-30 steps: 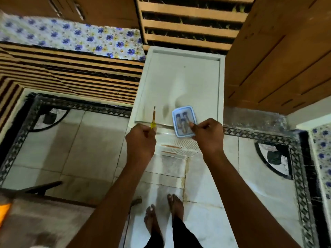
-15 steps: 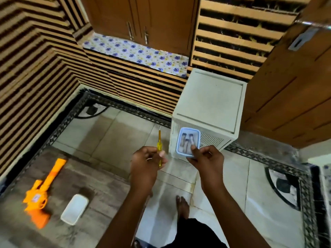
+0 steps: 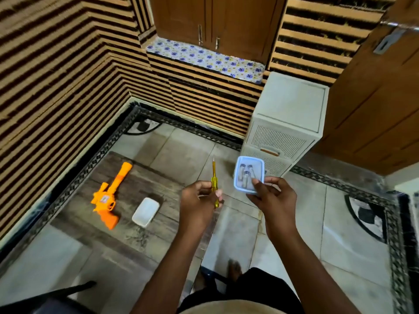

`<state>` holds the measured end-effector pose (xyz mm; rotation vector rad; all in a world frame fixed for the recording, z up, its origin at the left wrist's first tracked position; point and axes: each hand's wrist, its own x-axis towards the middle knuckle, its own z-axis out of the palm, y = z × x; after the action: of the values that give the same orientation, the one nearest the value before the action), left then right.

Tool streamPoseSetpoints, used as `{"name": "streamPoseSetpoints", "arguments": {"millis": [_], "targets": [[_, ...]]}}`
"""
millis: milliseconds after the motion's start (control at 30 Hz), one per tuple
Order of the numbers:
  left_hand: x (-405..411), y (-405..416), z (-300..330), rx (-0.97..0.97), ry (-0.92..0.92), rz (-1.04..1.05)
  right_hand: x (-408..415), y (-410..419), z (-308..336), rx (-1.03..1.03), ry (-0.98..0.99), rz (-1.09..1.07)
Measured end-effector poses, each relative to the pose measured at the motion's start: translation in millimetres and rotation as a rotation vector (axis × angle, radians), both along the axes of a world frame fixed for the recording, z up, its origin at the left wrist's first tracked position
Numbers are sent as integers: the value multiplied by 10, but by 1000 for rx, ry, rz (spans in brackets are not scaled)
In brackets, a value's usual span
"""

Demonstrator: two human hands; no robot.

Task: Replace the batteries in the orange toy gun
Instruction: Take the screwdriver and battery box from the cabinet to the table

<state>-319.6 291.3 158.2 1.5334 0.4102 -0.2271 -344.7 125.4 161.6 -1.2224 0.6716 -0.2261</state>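
While the left hand (image 3: 199,198) grips a yellow screwdriver (image 3: 214,184), right hand (image 3: 272,196) pinching the battery box (image 3: 249,174), orange toy gun (image 3: 110,196) lies well left on the low table (image 3: 127,232)

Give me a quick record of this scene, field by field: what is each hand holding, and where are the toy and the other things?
left hand: grips a yellow screwdriver, tip pointing away
right hand: holds a blue-rimmed box with batteries inside
orange toy gun: lies untouched on the low wooden table
white container: on the table, right of the gun
drawer unit: stands behind the hands, drawers closed
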Motion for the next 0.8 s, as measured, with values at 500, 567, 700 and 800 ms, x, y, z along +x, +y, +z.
{"name": "streamPoseSetpoints", "arguments": {"millis": [500,567,700,800], "targets": [[-1049,275,2,80,-8,64,-877,317,-104,-18,9,129],[-1142,337,-14,93,4,68,-952,389,-98,-7,10,127],[-1256,509,-15,117,7,82,-1022,546,-105,7,18,144],[-1278,641,-17,140,-1,88,-993,684,-171,-27,45,164]]}}
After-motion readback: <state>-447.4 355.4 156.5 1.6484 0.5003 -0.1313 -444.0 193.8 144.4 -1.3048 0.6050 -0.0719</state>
